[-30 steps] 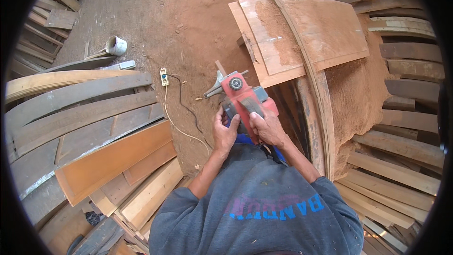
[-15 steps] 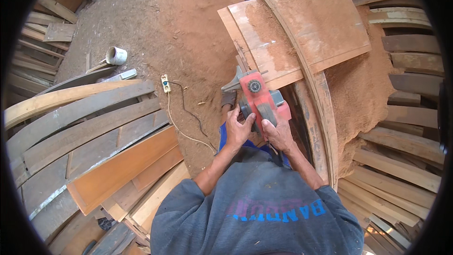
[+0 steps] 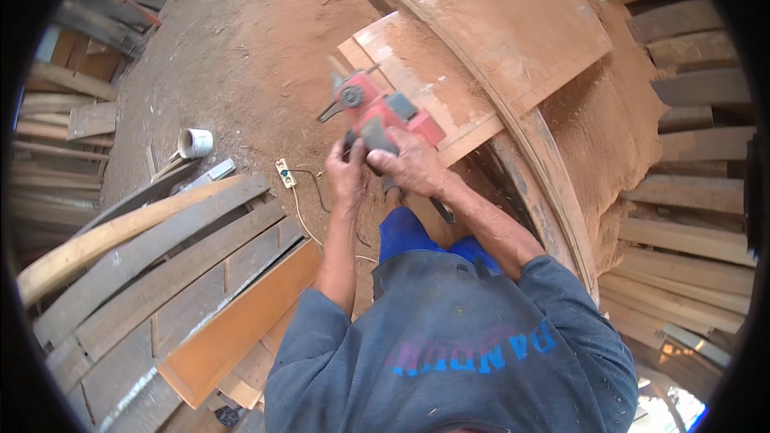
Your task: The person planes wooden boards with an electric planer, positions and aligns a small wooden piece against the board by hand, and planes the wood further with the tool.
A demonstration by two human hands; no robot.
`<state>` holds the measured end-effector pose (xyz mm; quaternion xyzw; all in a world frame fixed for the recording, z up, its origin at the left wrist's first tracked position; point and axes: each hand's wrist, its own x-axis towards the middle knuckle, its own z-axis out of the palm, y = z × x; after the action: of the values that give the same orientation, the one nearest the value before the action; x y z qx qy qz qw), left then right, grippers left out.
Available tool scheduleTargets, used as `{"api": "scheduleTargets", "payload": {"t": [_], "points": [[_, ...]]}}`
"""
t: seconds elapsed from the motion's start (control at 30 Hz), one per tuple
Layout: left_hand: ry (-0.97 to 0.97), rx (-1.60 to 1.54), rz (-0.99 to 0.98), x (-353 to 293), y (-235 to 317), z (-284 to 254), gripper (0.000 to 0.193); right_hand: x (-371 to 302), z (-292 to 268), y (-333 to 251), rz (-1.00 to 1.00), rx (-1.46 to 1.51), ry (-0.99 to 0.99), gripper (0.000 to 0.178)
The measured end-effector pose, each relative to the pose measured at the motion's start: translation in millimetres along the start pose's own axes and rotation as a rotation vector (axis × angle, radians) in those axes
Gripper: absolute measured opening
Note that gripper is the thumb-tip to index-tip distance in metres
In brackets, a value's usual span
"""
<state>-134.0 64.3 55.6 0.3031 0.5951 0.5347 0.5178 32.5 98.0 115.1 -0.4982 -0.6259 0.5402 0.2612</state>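
A red electric planer (image 3: 371,103) with a black round knob is held in front of me, at the near left end of a wide curved board (image 3: 521,28). My right hand (image 3: 415,164) is wrapped round its rear handle. My left hand (image 3: 348,178) is closed against the planer's left rear side; its fingertips are partly hidden there. The planer is tilted to the left and slightly blurred. A narrow curved strip of wood (image 3: 481,80) lies across the board, which is dusted with sawdust.
A heavy beam (image 3: 541,168) runs under the board at right. Left of me are stacked planks (image 3: 152,265), an orange-brown board (image 3: 241,325), a power strip (image 3: 285,173) with a cord, and a white bucket (image 3: 196,143). More planks (image 3: 686,228) line the right, beside heaped sawdust (image 3: 609,136).
Both hands have carried the planer up and to the left, turning it leftward. My view has shifted a little too, and the boards appear moved with it.
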Motion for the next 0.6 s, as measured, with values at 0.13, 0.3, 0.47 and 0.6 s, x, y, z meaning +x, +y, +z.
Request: {"api": "scheduleTargets", "payload": {"t": [0.13, 0.3, 0.47, 0.6], "points": [[0.240, 0.140, 0.038, -20, 4, -35, 0.053, -29, 14, -14, -0.082, -0.065, -0.129, 0.055], [0.302, 0.236, 0.219, -20, 38, -15, 0.060, -61, 19, 8, 0.185, -0.080, -0.378, 0.055], [0.116, 0.237, 0.013, 32, -23, 27, 0.049, -111, 20, 60, 0.358, -0.030, -0.270, 0.061], [-0.206, -0.128, -0.394, 42, -88, 51, 0.028, -150, 6, 93, 0.469, 0.016, -0.133, 0.068]]}}
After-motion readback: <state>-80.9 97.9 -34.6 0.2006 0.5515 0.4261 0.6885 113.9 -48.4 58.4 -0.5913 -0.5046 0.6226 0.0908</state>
